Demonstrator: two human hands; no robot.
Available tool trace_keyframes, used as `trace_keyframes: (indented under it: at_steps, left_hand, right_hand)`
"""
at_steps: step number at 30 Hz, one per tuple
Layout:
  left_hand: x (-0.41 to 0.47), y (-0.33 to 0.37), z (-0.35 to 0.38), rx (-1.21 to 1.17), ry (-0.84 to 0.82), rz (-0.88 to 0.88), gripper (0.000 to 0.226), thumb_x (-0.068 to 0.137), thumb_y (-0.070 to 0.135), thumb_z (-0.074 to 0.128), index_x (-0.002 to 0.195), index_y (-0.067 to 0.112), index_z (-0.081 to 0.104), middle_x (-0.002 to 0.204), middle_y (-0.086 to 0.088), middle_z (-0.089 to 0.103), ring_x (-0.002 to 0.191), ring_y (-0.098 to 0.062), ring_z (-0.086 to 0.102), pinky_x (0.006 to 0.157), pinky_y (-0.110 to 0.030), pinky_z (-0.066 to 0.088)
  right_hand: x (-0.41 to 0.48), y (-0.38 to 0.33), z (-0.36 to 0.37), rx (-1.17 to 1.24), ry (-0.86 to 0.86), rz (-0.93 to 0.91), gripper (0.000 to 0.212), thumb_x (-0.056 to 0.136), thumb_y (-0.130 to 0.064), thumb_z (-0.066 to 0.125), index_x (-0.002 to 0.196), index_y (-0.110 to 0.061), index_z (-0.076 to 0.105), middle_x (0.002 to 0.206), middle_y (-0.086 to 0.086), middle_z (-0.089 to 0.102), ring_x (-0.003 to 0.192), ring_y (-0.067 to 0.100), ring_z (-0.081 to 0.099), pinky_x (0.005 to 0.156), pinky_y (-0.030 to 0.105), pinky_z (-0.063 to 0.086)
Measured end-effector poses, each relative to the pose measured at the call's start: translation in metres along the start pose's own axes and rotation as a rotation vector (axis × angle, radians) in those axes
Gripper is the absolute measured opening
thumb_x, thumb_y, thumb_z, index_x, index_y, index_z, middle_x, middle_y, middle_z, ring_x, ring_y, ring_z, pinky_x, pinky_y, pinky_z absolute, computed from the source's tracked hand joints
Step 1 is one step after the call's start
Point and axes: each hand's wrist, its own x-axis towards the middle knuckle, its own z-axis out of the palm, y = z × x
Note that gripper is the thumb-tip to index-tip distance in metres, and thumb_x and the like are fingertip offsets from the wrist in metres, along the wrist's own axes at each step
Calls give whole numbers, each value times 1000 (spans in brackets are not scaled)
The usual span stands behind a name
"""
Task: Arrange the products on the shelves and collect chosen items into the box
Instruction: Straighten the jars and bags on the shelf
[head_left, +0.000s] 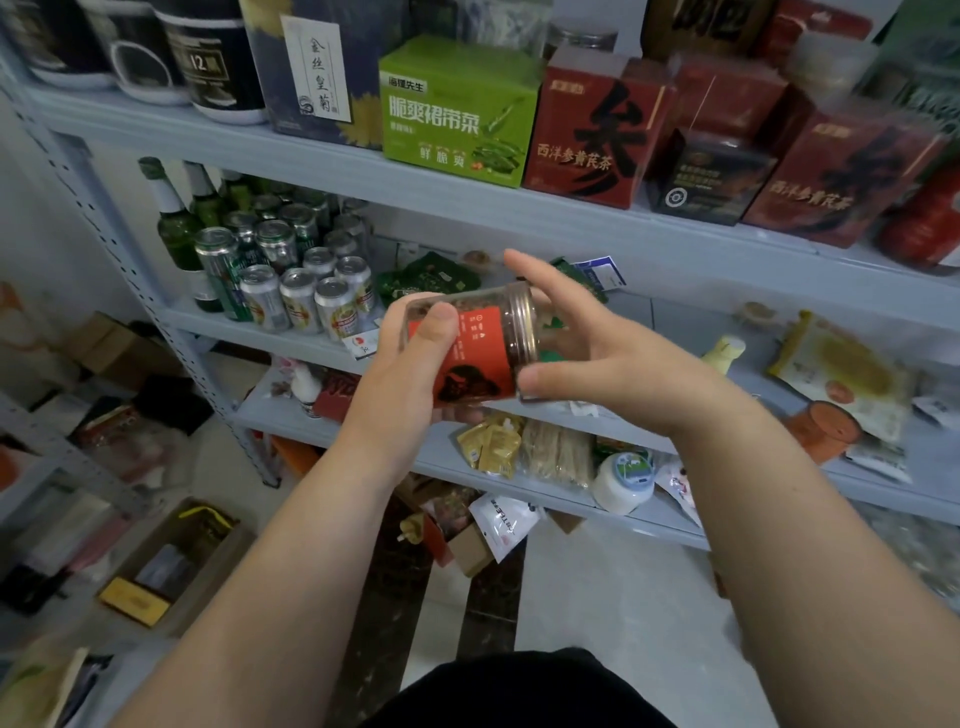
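Left hand (410, 374) grips the jar (480, 345) on its side, right hand (597, 353) open beside its lid (523, 325); one-handed hold may slip, dropping jar to the floor (597, 597).

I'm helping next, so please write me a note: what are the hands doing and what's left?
Left hand grips the jar, tipped sideways before the shelves.
Right hand open, fingers spread by the jar's lid end.
Box sits on the floor, lower left.
Done: jar in hand.
Left: shelve it or box it; cannot tell which.
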Motion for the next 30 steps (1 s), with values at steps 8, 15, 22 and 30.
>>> trace_keyframes:
  at_steps: [8,15,22,30]
  left_hand:
    - [5,-2,1,-233,-50,-189,66,88,61,54,138,18,53,121,-20,68,91,-30,76,72,-44,62]
    - [6,-10,-2,-476,-1,-252,34,107,42,40,130,30,61,129,-15,68,100,-38,74,58,-36,62]
    - [1,-15,-13,-347,-141,-159,85,73,42,81,145,15,45,136,-17,61,103,-32,69,70,-40,61]
    - [-1,-23,-11,-305,-154,-76,54,77,8,57,128,25,50,117,-3,67,101,-28,72,81,-57,60]
  right_hand:
    - [10,9,20,-6,241,-220,66,75,-31,80,133,-43,53,138,0,50,129,25,53,94,57,55]
    - [16,12,36,504,383,-412,63,61,-13,61,123,-26,56,126,11,54,121,26,52,100,47,46]
    - [13,3,45,741,356,-402,66,58,-17,56,124,-20,52,121,12,55,118,30,55,97,41,49]
    - [10,-3,46,768,358,-389,68,61,-19,56,128,-18,50,118,11,61,114,32,61,101,44,50]
